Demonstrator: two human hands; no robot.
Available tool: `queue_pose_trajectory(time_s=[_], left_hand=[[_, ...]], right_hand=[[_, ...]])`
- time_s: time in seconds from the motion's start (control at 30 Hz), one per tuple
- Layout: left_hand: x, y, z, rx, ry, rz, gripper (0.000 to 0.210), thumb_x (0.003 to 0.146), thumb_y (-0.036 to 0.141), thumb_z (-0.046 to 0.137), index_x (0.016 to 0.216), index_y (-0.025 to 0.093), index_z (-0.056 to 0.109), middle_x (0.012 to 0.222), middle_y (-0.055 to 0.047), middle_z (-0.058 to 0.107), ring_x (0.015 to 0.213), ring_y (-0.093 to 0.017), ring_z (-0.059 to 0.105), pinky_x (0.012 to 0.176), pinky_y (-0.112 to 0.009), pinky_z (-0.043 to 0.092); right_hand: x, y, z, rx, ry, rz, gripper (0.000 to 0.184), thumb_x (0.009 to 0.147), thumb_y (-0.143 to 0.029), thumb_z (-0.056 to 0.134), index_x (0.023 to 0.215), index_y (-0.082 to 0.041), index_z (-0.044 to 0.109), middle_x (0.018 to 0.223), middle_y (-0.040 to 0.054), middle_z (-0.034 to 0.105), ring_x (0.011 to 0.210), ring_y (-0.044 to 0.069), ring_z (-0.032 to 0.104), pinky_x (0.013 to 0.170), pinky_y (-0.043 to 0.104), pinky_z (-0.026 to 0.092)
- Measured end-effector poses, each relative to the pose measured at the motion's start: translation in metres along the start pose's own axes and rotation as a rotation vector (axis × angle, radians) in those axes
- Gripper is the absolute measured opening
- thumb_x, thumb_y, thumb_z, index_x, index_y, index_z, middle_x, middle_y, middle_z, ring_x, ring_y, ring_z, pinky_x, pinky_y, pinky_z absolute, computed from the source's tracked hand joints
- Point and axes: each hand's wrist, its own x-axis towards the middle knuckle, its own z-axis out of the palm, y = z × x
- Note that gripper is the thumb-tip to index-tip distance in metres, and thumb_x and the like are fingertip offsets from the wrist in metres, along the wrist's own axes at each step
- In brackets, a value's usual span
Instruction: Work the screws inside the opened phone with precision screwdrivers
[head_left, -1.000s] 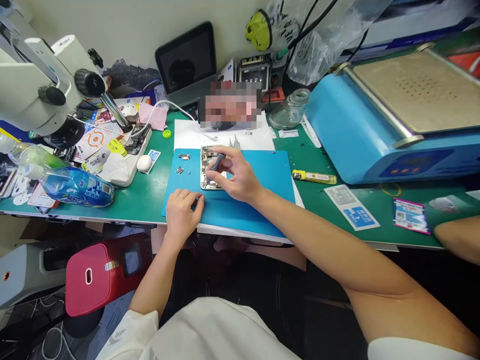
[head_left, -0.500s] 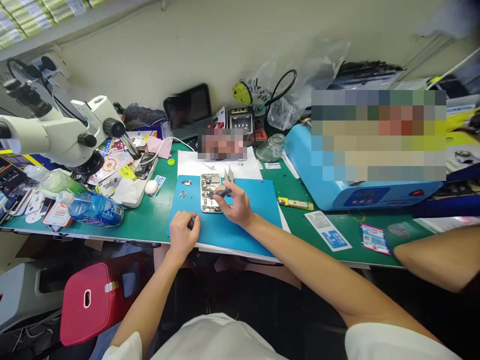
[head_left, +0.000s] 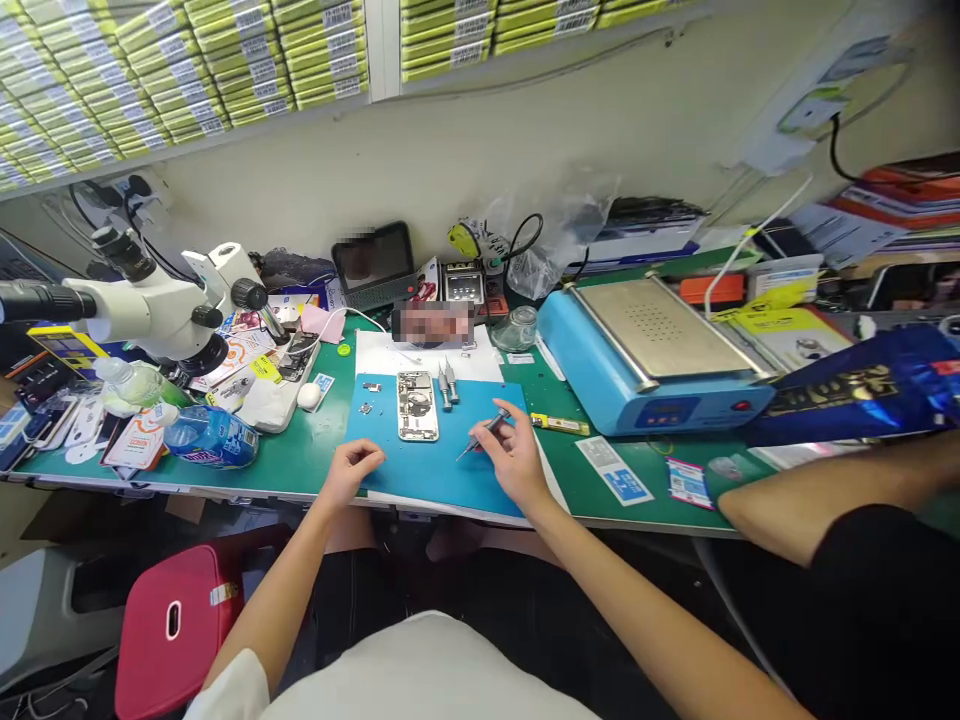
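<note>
My right hand (head_left: pixel 517 455) grips a slim screwdriver (head_left: pixel 487 432), its thin tip pointing down-left over the blue mat (head_left: pixel 420 475). At the mat's left front edge rests my left hand (head_left: pixel 349 474), fingers curled in and thumb towards the right; what it holds, if anything, is hidden. Between and beyond the hands lies an opened phone (head_left: pixel 417 407) with its inner parts showing, touched by neither hand. Two grey pointed screwdrivers (head_left: pixel 448 385) lie just right of the phone. Small metal phone parts (head_left: pixel 366 408) sit left of it.
A blue heating-plate machine (head_left: pixel 585 375) stands to the right, a microscope (head_left: pixel 157 320) to the left. Nearby are a blue bottle (head_left: pixel 210 437), a glass jar (head_left: pixel 517 328) and a yellow-labelled tool (head_left: pixel 559 424). Another person's arm (head_left: pixel 817 490) rests at the right edge.
My right hand has drawn back from the phone to the right and nearer me, carrying the screwdriver. My left hand has shifted slightly, and the head view has tilted up and turned right.
</note>
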Motion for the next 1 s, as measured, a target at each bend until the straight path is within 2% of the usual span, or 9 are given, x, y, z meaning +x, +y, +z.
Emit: queue_pose_trajectory(time_s=[0.1, 0.23, 0.4, 0.57, 0.83, 1.0], left_hand=[[-0.002, -0.003, -0.003, -0.052, -0.031, -0.047, 0.053, 0.080, 0.068, 0.071, 0.067, 0.016, 0.069, 0.064, -0.002, 0.061, 0.061, -0.013, 0.049, 0.059, -0.026, 0.039], [-0.005, -0.006, -0.003, -0.092, -0.028, -0.100, 0.050, 0.080, 0.064, 0.072, 0.067, 0.016, 0.068, 0.059, 0.002, 0.052, 0.058, -0.010, 0.040, 0.056, -0.024, 0.033], [-0.006, -0.011, -0.005, -0.129, -0.014, -0.137, 0.050, 0.079, 0.065, 0.072, 0.067, 0.017, 0.066, 0.056, 0.003, 0.047, 0.055, -0.009, 0.034, 0.054, -0.024, 0.028], [-0.007, -0.012, -0.007, -0.175, 0.015, -0.131, 0.049, 0.079, 0.063, 0.074, 0.064, 0.017, 0.065, 0.055, 0.003, 0.047, 0.053, -0.009, 0.034, 0.053, -0.025, 0.029], [-0.007, -0.011, -0.007, -0.176, 0.036, -0.106, 0.051, 0.080, 0.066, 0.073, 0.067, 0.017, 0.071, 0.060, -0.002, 0.058, 0.056, -0.012, 0.043, 0.054, -0.026, 0.035], [-0.005, -0.010, -0.004, -0.101, 0.007, -0.110, 0.054, 0.082, 0.069, 0.072, 0.070, 0.016, 0.074, 0.055, 0.000, 0.053, 0.052, -0.010, 0.036, 0.052, -0.026, 0.030]], right_hand=[[-0.001, 0.006, -0.004, 0.033, 0.037, 0.075, 0.059, 0.092, -0.052, 0.068, 0.139, -0.024, 0.048, 0.091, 0.0033, 0.074, 0.078, 0.019, 0.074, 0.067, 0.033, 0.064], [0.000, 0.009, -0.003, 0.047, 0.052, 0.134, 0.064, 0.089, -0.053, 0.072, 0.141, -0.024, 0.048, 0.093, 0.0039, 0.075, 0.081, 0.020, 0.074, 0.071, 0.034, 0.063], [-0.001, 0.007, -0.004, 0.048, 0.071, 0.163, 0.063, 0.088, -0.051, 0.072, 0.140, -0.023, 0.051, 0.084, -0.0003, 0.070, 0.074, 0.018, 0.068, 0.067, 0.031, 0.058], [0.000, 0.004, -0.005, 0.053, 0.117, 0.162, 0.057, 0.092, -0.049, 0.068, 0.140, -0.024, 0.051, 0.077, -0.0031, 0.063, 0.067, 0.016, 0.060, 0.060, 0.028, 0.051], [0.000, 0.004, -0.007, 0.063, 0.142, 0.165, 0.055, 0.092, -0.050, 0.069, 0.138, -0.025, 0.053, 0.073, -0.0039, 0.059, 0.063, 0.015, 0.056, 0.056, 0.026, 0.046], [0.001, 0.004, -0.006, 0.080, 0.137, 0.166, 0.056, 0.090, -0.049, 0.072, 0.137, -0.025, 0.054, 0.072, -0.0046, 0.061, 0.063, 0.015, 0.059, 0.056, 0.026, 0.049]])
